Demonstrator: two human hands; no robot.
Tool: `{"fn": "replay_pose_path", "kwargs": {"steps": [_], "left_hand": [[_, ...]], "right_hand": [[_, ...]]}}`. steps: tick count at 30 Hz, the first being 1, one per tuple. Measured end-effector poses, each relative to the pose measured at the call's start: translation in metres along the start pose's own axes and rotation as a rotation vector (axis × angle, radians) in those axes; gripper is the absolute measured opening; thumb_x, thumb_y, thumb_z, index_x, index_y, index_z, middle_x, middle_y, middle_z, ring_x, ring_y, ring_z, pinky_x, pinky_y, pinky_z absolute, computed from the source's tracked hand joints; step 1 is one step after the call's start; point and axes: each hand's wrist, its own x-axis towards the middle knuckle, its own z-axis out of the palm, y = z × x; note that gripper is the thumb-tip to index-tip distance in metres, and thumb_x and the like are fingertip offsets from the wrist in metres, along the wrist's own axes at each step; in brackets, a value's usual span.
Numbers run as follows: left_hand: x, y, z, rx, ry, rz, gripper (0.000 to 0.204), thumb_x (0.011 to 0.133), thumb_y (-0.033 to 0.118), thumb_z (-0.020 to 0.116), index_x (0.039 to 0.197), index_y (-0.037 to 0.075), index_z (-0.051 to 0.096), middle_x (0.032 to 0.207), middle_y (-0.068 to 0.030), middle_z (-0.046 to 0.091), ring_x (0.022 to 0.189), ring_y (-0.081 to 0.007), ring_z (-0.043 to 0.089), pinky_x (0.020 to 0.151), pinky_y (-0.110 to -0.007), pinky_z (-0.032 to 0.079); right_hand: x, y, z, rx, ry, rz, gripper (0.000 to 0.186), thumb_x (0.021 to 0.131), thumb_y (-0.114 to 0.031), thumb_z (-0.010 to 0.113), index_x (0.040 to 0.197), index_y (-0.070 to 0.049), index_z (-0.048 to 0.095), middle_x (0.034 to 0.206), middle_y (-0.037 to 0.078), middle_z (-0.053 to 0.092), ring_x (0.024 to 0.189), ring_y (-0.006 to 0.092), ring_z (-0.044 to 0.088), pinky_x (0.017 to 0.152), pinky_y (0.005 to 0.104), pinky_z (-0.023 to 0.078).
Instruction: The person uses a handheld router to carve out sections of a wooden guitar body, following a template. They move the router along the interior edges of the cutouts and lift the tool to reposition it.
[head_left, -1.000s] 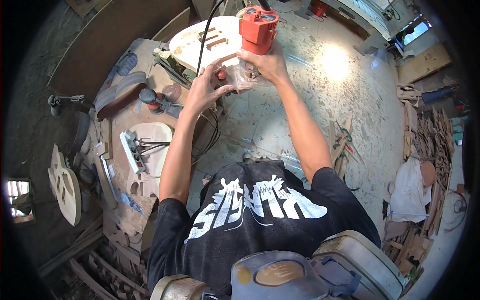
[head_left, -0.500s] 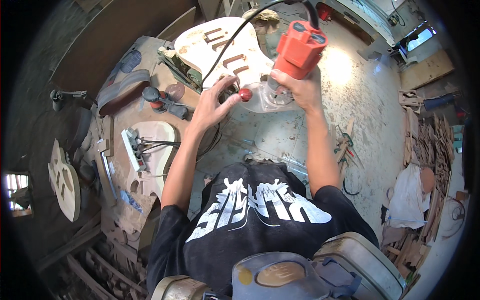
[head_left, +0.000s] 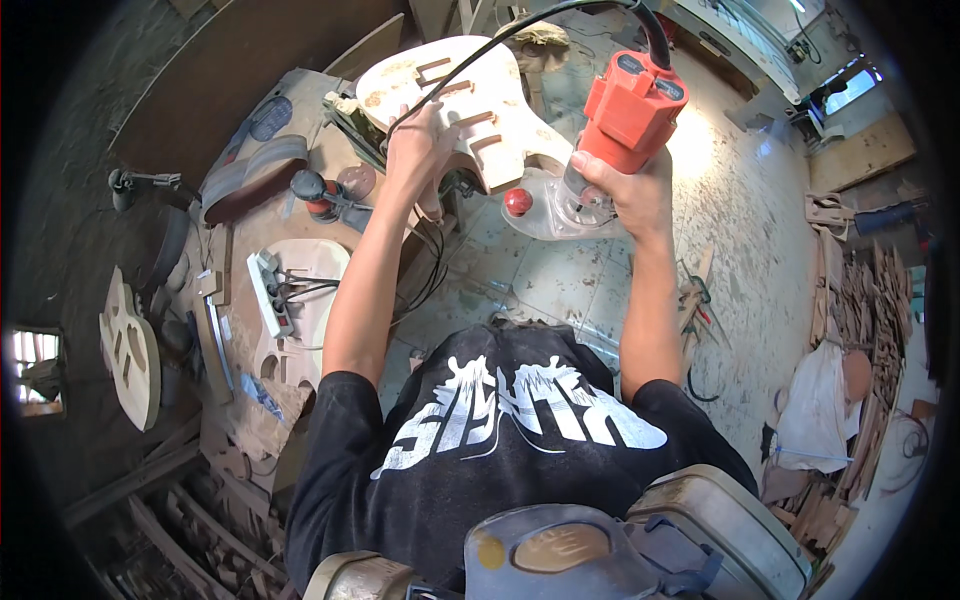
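Observation:
My right hand (head_left: 640, 195) is wrapped round the lower housing of a red handheld router (head_left: 632, 110). The router is upright, with a clear base plate (head_left: 545, 222) and a red ball knob (head_left: 518, 202) on its left side. My left hand (head_left: 415, 150) lies at the near left edge of a pale wooden guitar body (head_left: 490, 85), fingers stretched out over the wood. Several cavities are cut in the body's top. The router's black cord (head_left: 500, 42) runs over the body to my left hand. The base plate is beside the body's near right end.
On the bench at left are an orbital sander (head_left: 325, 198), a curved sanding block (head_left: 255, 180) and a white power strip (head_left: 268, 290) on another guitar body (head_left: 325, 262). One more body (head_left: 130, 350) stands farther left. Clamps (head_left: 695, 295) and wood scraps (head_left: 870, 340) lie at right.
My left hand has left the router's knob and moved up and left onto the guitar body. The router, in my right hand, has shifted right and slightly nearer.

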Motion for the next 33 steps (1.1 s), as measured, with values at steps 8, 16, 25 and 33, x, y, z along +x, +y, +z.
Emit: {"fn": "replay_pose_path", "kwargs": {"steps": [8,16,25,33], "left_hand": [[0.025,0.003,0.009,0.137,-0.094,0.026,0.045,0.086,0.03,0.073,0.121,0.002,0.069,0.111,-0.0227,0.073,0.094,-0.0409,0.072,0.085,-0.048,0.058],[0.045,0.001,0.038,0.052,-0.191,0.308,0.033,0.085,0.022,0.078,0.114,0.007,0.076,0.13,-0.014,0.068,0.126,-0.0307,0.06,0.108,-0.046,0.047],[0.056,0.019,0.036,0.393,-0.242,0.586,0.017,0.08,0.02,0.075,0.095,0.013,0.078,0.099,-0.0027,0.07,0.102,-0.0224,0.064,0.108,-0.039,0.042],[0.053,0.011,0.03,0.214,-0.226,0.516,0.017,0.09,0.023,0.068,0.094,0.007,0.072,0.099,-0.0075,0.069,0.1,-0.0285,0.066,0.1,-0.042,0.048]], "right_hand": [[-0.005,0.0,-0.018,-0.072,-0.033,0.056,0.037,0.077,-0.009,0.085,0.107,0.003,0.066,0.089,0.007,0.068,0.07,0.0144,0.066,0.052,0.0281,0.056],[-0.005,-0.005,-0.022,-0.103,-0.04,0.025,0.033,0.079,-0.011,0.086,0.102,0.003,0.067,0.084,0.007,0.069,0.066,0.0131,0.065,0.054,0.0274,0.054],[-0.008,-0.008,-0.028,-0.071,-0.004,0.055,0.042,0.075,-0.013,0.088,0.108,0.002,0.067,0.089,0.007,0.069,0.072,0.0142,0.067,0.053,0.0269,0.056],[-0.006,-0.009,-0.031,-0.1,0.015,0.08,0.043,0.074,-0.011,0.088,0.109,0.003,0.067,0.087,0.007,0.069,0.068,0.0141,0.066,0.052,0.0267,0.055]]}}
